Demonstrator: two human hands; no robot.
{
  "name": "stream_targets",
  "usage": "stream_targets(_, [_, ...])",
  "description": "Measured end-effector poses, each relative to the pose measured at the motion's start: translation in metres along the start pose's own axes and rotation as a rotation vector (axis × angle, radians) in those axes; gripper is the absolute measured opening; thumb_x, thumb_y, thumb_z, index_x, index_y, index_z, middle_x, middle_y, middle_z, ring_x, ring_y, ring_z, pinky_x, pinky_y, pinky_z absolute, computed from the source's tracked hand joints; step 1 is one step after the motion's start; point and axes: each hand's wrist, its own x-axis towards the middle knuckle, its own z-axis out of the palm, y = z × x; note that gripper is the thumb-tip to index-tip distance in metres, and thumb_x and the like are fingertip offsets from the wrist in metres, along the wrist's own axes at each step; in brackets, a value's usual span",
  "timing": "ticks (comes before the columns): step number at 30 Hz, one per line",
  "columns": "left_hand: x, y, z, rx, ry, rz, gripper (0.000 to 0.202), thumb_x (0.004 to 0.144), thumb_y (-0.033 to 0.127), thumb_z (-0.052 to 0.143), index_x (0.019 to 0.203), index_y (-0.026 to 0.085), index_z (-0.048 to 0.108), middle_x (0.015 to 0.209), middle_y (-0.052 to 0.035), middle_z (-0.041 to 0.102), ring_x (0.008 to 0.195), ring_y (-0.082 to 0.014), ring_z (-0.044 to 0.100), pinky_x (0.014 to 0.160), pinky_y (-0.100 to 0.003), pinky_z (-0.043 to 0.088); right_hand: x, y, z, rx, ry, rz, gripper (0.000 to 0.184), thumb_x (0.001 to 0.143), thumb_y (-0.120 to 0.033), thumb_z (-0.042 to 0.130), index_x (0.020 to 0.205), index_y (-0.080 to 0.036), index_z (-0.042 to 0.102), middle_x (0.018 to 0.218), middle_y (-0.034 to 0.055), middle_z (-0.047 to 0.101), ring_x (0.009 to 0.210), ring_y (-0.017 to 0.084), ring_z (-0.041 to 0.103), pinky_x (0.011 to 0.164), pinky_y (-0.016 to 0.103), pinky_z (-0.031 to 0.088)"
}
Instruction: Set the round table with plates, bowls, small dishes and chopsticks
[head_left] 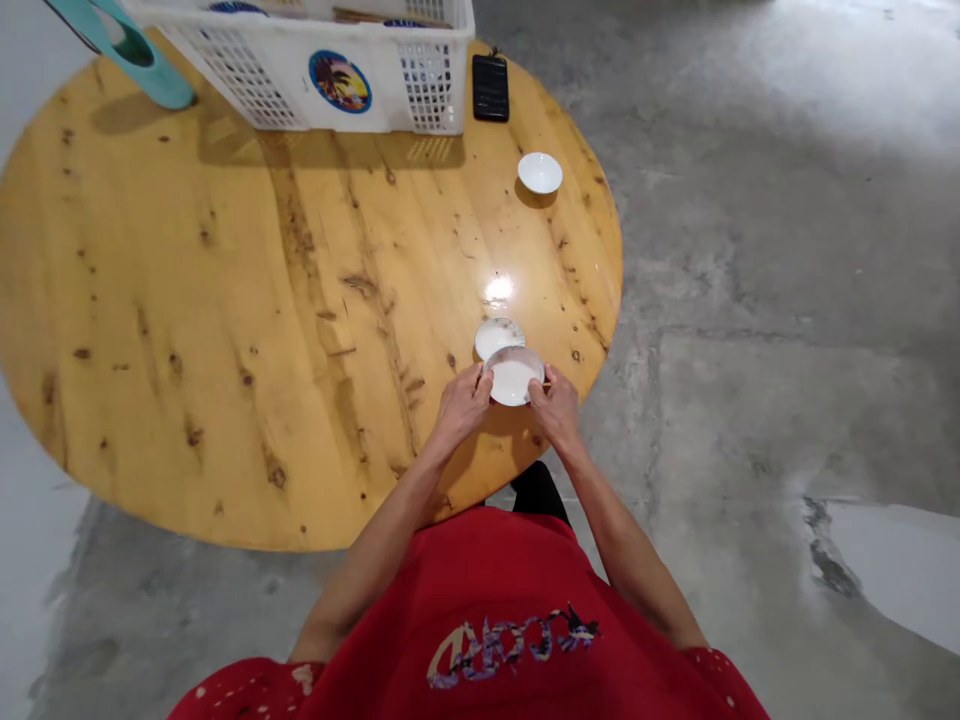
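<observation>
Between my two hands is a small white bowl (514,380), held above the near right part of the wooden table. My left hand (466,402) grips its left rim, thumb on top. On the opposite side my right hand (553,403) pinches the rim the same way. Just beyond the held bowl, a second white dish (496,337) with a patterned rim rests on the table, partly covered by it. Farther off to the right sits another white bowl (540,174), apart from both hands.
The round wooden table (225,300) has its right edge close by my right hand. A white plastic basket (390,85) with things inside stands at the far side. Beside it are a black phone-like object (490,88) and a teal object (161,75). Concrete floor (750,300) surrounds the table.
</observation>
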Motion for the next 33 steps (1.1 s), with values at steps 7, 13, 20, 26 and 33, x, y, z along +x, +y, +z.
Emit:
stream_targets(7, [0.044,0.008,0.011,0.307,0.215,-0.132,0.026,0.101,0.030,0.039,0.092,0.018,0.060,0.083,-0.0089,0.066,0.081,-0.0217,0.062,0.074,-0.030,0.043,0.072,0.006,0.011,-0.119,-0.088,-0.208,0.037,0.084,-0.030,0.042,0.108,-0.016,0.067,0.087,0.0095,0.066,0.080,0.024,0.058,0.080,0.036,0.049])
stream_targets(13, [0.063,0.016,0.025,0.502,0.248,-0.342,0.026,0.099,0.020,0.041,0.111,0.013,0.063,0.108,-0.0170,0.067,0.102,-0.0294,0.065,0.085,-0.036,0.048,0.099,0.007,0.017,-0.241,-0.183,-0.257,0.042,0.087,-0.023,0.042,0.120,-0.010,0.066,0.098,0.0153,0.063,0.089,0.028,0.059,0.085,0.040,0.049])
stream_targets(20, [0.068,0.030,0.038,0.563,0.253,-0.540,0.033,0.100,0.022,0.042,0.124,0.012,0.062,0.113,-0.0181,0.063,0.097,-0.0295,0.066,0.079,-0.035,0.049,0.110,0.006,0.011,-0.323,-0.351,-0.291,0.042,0.091,-0.018,0.040,0.126,-0.007,0.061,0.105,0.0162,0.058,0.090,0.028,0.059,0.083,0.039,0.050])
stream_targets(26, [0.069,0.030,0.038,0.603,0.259,-0.582,0.038,0.102,0.026,0.039,0.129,0.014,0.063,0.112,-0.0164,0.063,0.096,-0.0283,0.066,0.077,-0.034,0.050,0.118,-0.003,0.006,-0.381,-0.488,-0.305,0.033,0.094,-0.017,0.043,0.121,-0.008,0.061,0.110,0.0158,0.058,0.093,0.025,0.060,0.086,0.035,0.050])
stream_targets(33, [0.075,0.020,0.040,0.568,0.358,-0.655,0.041,0.100,0.030,0.042,0.132,0.018,0.064,0.107,-0.0144,0.066,0.090,-0.0262,0.068,0.077,-0.034,0.050,0.128,-0.007,0.003,-0.416,-0.608,-0.341,0.036,0.098,-0.021,0.044,0.130,-0.011,0.058,0.118,0.0152,0.061,0.099,0.024,0.063,0.087,0.033,0.049])
